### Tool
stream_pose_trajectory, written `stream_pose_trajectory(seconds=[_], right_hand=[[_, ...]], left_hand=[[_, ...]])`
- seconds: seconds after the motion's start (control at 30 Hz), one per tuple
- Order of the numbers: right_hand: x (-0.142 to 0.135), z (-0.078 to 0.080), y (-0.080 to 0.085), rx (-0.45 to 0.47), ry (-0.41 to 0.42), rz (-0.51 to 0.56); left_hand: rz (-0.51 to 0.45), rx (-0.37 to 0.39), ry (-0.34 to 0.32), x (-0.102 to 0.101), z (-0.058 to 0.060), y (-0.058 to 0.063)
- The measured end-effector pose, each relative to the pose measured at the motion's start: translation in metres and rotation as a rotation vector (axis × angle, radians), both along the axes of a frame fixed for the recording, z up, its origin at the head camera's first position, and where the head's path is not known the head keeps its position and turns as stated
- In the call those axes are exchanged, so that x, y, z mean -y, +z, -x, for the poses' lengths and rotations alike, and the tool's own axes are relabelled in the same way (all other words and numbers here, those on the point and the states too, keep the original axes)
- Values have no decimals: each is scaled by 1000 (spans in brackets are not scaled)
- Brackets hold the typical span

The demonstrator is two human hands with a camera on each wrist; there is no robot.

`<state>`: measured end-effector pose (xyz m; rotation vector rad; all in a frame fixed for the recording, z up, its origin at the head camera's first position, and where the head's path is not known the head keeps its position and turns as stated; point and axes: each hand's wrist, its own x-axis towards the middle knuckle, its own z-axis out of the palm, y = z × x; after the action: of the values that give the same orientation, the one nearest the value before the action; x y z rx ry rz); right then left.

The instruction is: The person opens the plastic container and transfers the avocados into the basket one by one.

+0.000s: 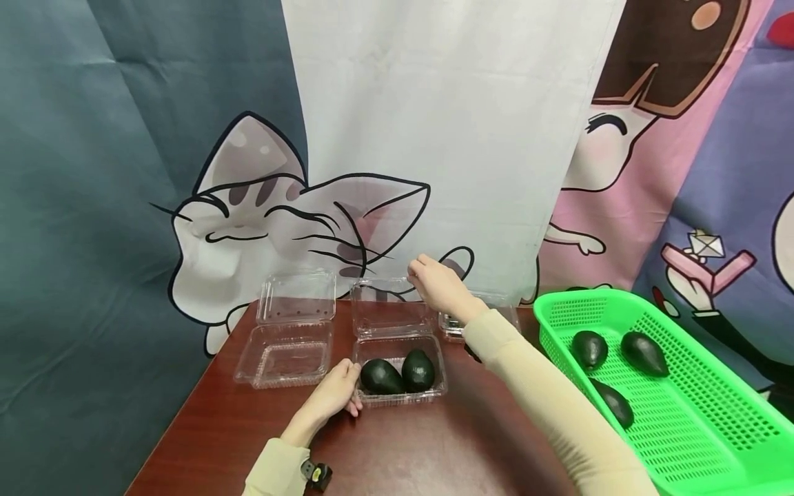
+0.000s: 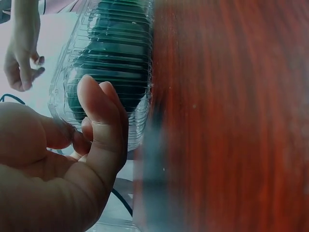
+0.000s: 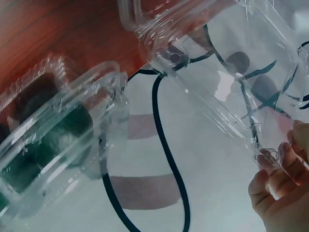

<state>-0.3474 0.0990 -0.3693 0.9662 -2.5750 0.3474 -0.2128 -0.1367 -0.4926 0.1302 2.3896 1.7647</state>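
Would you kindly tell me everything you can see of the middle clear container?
The middle container looks like thin, clear plastic: a ribbed tray with a lid joined at the back edge. It sits upright on the table, its lid raised open. Two dark avocados lie side by side in the tray. The left hand holds the tray's left side; the right hand pinches the lid near its upper right corner.
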Motion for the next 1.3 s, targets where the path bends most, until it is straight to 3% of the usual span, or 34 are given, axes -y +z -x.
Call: stream_pose_trajectory(seconds=[0.23, 0.57, 0.8, 1.03, 1.3], right_hand=[[12, 24, -13, 32, -31, 26], [14, 46, -29, 199, -115, -28], [9, 52, -35, 240, -150, -42], [9, 54, -38, 225, -155, -80], [9, 47, -17, 226, -117, -84]], left_hand=[[-19, 14, 34, 3, -3, -2], [-61, 42, 6, -1, -3, -6], [-66, 53, 4, -5, -2, -1], [28, 52, 58, -3, 0, 3], [34, 57, 83, 1, 7, 6]])
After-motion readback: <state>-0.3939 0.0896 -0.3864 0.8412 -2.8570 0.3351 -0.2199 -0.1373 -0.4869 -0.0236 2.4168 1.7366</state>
